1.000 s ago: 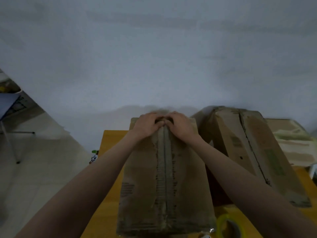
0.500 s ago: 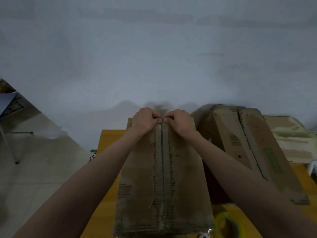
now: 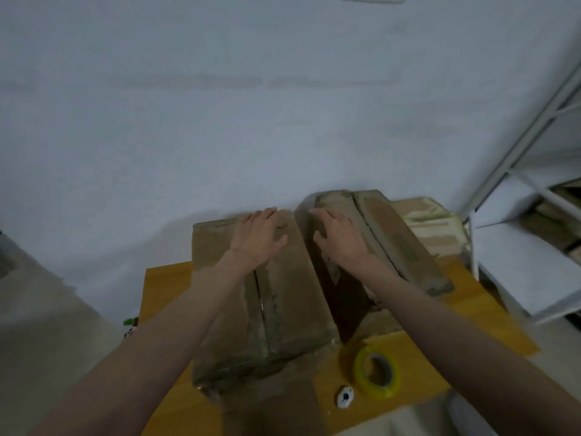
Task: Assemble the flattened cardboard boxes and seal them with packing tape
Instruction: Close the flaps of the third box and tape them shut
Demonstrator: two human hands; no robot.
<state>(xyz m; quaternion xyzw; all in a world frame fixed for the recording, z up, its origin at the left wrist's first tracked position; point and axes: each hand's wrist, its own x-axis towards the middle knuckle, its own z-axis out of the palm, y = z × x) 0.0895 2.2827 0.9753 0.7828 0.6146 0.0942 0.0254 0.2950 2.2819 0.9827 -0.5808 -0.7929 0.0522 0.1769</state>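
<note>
Head view: left hand [image 3: 259,239] and right hand [image 3: 341,239], fingers now straightened from their earlier curl, rest flat on the cardboard box [image 3: 261,297] at centre and the second box [image 3: 405,243] beside it. Tape roll [image 3: 377,371] and small white object [image 3: 345,396] lie lower right on the yellow table [image 3: 163,287].

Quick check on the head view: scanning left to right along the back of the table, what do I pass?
Near cardboard box → left hand lying flat on it → right hand with straight fingers → second cardboard box → flattened cardboard pile → white metal rack.
</note>
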